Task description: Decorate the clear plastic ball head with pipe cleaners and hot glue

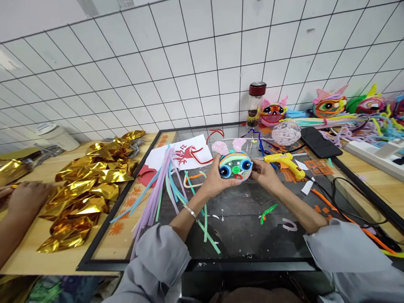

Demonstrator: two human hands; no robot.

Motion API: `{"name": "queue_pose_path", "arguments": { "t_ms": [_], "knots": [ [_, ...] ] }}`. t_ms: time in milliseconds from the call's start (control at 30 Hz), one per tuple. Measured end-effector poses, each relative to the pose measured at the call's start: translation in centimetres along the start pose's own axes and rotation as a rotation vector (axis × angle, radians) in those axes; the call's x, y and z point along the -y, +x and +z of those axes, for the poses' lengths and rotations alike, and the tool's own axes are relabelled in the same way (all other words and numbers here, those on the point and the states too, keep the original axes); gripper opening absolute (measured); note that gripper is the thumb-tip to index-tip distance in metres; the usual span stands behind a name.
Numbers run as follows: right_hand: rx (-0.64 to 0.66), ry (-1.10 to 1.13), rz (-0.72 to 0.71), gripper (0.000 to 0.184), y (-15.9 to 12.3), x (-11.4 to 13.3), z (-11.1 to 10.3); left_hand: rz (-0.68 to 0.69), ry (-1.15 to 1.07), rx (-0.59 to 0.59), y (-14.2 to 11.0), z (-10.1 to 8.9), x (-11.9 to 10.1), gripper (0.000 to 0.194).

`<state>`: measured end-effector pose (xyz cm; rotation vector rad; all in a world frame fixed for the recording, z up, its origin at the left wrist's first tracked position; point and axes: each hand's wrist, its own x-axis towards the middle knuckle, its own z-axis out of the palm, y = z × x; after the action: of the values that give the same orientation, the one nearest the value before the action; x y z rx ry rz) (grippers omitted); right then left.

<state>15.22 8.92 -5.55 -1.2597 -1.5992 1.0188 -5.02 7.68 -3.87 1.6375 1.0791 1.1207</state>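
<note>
Between my two hands is a round animal-head ornament (236, 166) with big blue eyes, a green nose, striped colours on top and pale pink ears. My left hand (215, 178) grips its left side, thumb along the lower edge. Fingers of my right hand (264, 174) close on its right side; their tips are partly hidden behind it. A yellow hot glue gun (285, 162) lies just beyond my right hand. Left of my left wrist lies a bundle of lilac and blue pipe cleaners (156, 187). A green pipe-cleaner scrap (268, 213) rests on the dark glass board (235, 237).
Gold foil pieces (87, 187) cover the table at left, beside a co-worker's hands (28, 198). A lidded glass bottle (256, 104), finished heads (329, 103), a phone (321, 142) and a white power strip (386, 164) stand or lie right and back. Black cables (356, 182) cross the right side.
</note>
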Motion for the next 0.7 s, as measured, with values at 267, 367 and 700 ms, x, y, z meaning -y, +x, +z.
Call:
{"name": "queue_pose_path", "arguments": {
  "t_ms": [267,367,700],
  "knots": [
    [0.024,0.322,0.017,0.040,0.3,-0.3,0.9,-0.023,0.055,-0.005,0.0,-0.2,0.2,0.116],
    [0.041,0.335,0.010,0.036,0.5,-0.4,1.3,0.005,0.108,-0.031,0.1,-0.4,0.3,0.116],
    [0.040,0.311,0.008,0.056,0.1,-0.4,0.7,0.028,0.180,0.014,0.2,-0.9,1.0,0.120]
  ]
}}
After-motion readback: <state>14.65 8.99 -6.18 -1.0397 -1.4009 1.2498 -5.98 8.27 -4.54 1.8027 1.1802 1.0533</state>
